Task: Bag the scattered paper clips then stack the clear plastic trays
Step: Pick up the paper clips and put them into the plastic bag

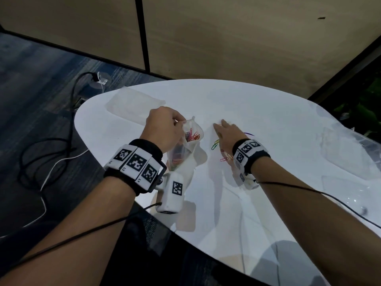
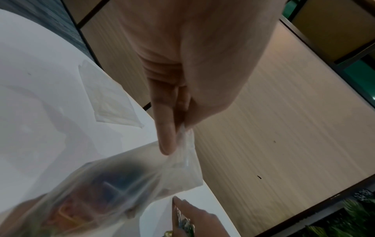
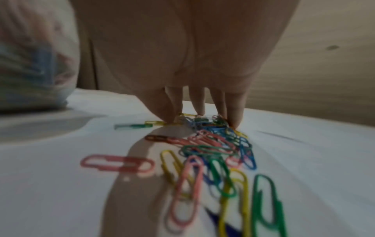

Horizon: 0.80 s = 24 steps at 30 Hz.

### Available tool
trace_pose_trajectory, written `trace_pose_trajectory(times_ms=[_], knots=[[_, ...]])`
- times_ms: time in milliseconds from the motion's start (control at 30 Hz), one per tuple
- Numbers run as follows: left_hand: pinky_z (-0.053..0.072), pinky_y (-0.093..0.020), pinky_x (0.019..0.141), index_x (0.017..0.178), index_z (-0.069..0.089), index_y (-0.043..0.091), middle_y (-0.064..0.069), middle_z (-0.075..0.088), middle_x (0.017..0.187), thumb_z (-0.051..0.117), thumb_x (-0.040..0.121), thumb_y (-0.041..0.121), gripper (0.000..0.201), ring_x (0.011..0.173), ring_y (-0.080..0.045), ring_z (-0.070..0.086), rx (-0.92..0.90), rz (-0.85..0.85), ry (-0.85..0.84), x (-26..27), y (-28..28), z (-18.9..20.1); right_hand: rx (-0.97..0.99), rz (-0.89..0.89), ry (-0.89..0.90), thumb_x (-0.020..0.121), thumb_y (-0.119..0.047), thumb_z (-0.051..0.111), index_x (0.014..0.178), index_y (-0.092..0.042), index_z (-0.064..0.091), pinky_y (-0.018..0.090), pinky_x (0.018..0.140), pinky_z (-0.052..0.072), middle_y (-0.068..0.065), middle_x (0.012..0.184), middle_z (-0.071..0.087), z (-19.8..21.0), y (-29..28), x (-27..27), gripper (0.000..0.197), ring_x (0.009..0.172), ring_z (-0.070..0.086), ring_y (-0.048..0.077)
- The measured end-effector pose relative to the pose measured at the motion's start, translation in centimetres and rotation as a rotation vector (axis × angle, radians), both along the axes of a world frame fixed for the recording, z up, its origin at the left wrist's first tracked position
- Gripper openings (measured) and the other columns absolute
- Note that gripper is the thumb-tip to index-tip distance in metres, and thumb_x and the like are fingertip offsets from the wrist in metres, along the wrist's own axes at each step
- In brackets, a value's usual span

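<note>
No writing is readable, only square black-and-white codes on the wristbands (image 1: 136,162). The left grip (image 1: 164,127) pinches the bag (image 1: 190,134); the right grip (image 1: 227,133), fingers straight, presses the clips (image 3: 211,144) on the surface (image 1: 257,112).

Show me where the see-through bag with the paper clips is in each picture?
Head view: the bag hangs at centre, its top pinched by the left hand.
Left wrist view: bag at lower left, under the fingers.
Right wrist view: bag blurred at the left edge.
Shared landmark: the white table.
</note>
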<state>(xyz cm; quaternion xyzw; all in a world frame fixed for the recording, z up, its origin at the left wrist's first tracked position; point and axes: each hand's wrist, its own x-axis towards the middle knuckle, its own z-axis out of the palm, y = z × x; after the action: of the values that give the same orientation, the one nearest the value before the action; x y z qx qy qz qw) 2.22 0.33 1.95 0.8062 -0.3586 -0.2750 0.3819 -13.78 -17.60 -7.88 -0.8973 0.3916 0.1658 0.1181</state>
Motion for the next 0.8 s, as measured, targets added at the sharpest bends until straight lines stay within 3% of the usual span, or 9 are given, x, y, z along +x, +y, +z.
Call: trace_pose_trajectory(times_ms=[67, 133, 200, 233, 300, 367, 567, 667, 800], knots=[[0.064, -0.042, 0.078, 0.097, 0.077, 0.009, -0.014, 0.076, 0.092, 0.065, 0.093, 0.009, 0.013, 0.079, -0.03, 0.076, 0.007, -0.002, 0.007, -0.1, 0.0, -0.1, -0.136, 0.1, -0.029, 0.08, 0.001, 0.061, 0.116, -0.01, 0.058, 0.033, 0.079, 0.046, 0.014, 0.12, 0.057, -0.2, 0.3, 0.0, 0.038, 0.109, 0.057, 0.033], [0.064, -0.042, 0.078, 0.098, 0.077, 0.009, -0.013, 0.076, 0.093, 0.064, 0.094, 0.01, 0.014, 0.08, -0.03, 0.075, 0.011, -0.009, -0.003, -0.2, 0.0, 0.0, -0.218, 0.145, -0.022, 0.074, 0.005, 0.062, 0.086, -0.01, 0.061, 0.028, 0.064, 0.04, 0.009, 0.09, 0.061, 0.1, 0.7, -0.4, 0.019, 0.081, 0.059, 0.026], [0.064, -0.042, 0.079, 0.099, 0.077, 0.009, -0.013, 0.076, 0.093, 0.064, 0.095, 0.01, 0.014, 0.081, -0.029, 0.075, 0.014, -0.014, -0.016, -0.4, 0.0, 0.2, -0.224, 0.062, -0.04, 0.075, 0.005, 0.059, 0.074, -0.01, 0.063, 0.025, 0.055, 0.039, 0.006, 0.078, 0.06, 0.7, 0.7, -1.0, 0.016, 0.069, 0.057, 0.023], [0.064, -0.041, 0.079, 0.1, 0.077, 0.009, -0.012, 0.076, 0.093, 0.063, 0.095, 0.011, 0.015, 0.08, -0.029, 0.075, 0.018, -0.019, -0.019, -0.5, -0.1, 0.2, -0.2, -0.026, -0.102, 0.078, 0.003, 0.057, 0.075, -0.011, 0.068, 0.024, 0.054, 0.044, 0.007, 0.077, 0.063, 0.9, 0.5, -1.4, 0.017, 0.07, 0.06, 0.025], [0.064, -0.04, 0.08, 0.101, 0.077, 0.01, -0.011, 0.076, 0.096, 0.064, 0.095, 0.012, 0.015, 0.081, -0.028, 0.075, 0.03, -0.028, -0.033, -0.8, -0.1, 0.2, -0.119, -0.209, -0.238, 0.086, -0.007, 0.061, 0.085, -0.015, 0.078, 0.028, 0.071, 0.057, 0.007, 0.086, 0.072, 1.7, -0.1, -2.2, 0.018, 0.082, 0.067, 0.026], [0.063, -0.038, 0.083, 0.102, 0.078, 0.012, -0.01, 0.076, 0.099, 0.064, 0.095, 0.014, 0.016, 0.085, -0.026, 0.074, 0.038, -0.036, -0.067, -1.1, -0.2, 0.2, -0.028, -0.355, -0.346, 0.084, -0.017, 0.072, 0.092, -0.015, 0.079, 0.024, 0.084, 0.053, 0.004, 0.094, 0.076, 2.3, -0.8, -3.3, 0.012, 0.09, 0.069, 0.021], [0.057, -0.026, 0.08, 0.101, 0.079, 0.015, -0.008, 0.076, 0.1, 0.064, 0.095, 0.018, 0.016, 0.086, -0.02, 0.07, 0.053, -0.054, -0.102, -2.1, -0.6, 0.1, 0.545, -0.926, -0.897, 0.067, -0.019, 0.086, 0.084, -0.012, 0.079, 0.037, 0.086, 0.059, 0.008, 0.084, 0.077, 3.5, -0.7, -6.1, 0.02, 0.081, 0.074, 0.023], [0.062, -0.036, 0.082, 0.094, 0.079, 0.016, -0.01, 0.078, 0.094, 0.064, 0.094, 0.021, 0.015, 0.083, -0.025, 0.074, 0.057, -0.068, -0.063, -2.5, -0.8, 0.1, 0.91, -1.018, -1.257, 0.083, -0.001, 0.073, 0.096, 0.003, 0.071, 0.027, 0.073, 0.06, 0.017, 0.088, 0.072, 5.3, 1.8, -5.0, 0.013, 0.077, 0.072, 0.022], [0.061, -0.036, 0.083, 0.095, 0.079, 0.016, -0.01, 0.078, 0.095, 0.063, 0.094, 0.018, 0.017, 0.085, -0.024, 0.074, 0.068, -0.083, -0.071, -2.8, -0.8, 0.0, 1.132, -0.927, -1.354, 0.087, -0.001, 0.068, 0.101, 0.004, 0.068, 0.024, 0.074, 0.059, 0.014, 0.086, 0.073, 7.2, 5.7, -2.4, 0.015, 0.08, 0.072, 0.018]])
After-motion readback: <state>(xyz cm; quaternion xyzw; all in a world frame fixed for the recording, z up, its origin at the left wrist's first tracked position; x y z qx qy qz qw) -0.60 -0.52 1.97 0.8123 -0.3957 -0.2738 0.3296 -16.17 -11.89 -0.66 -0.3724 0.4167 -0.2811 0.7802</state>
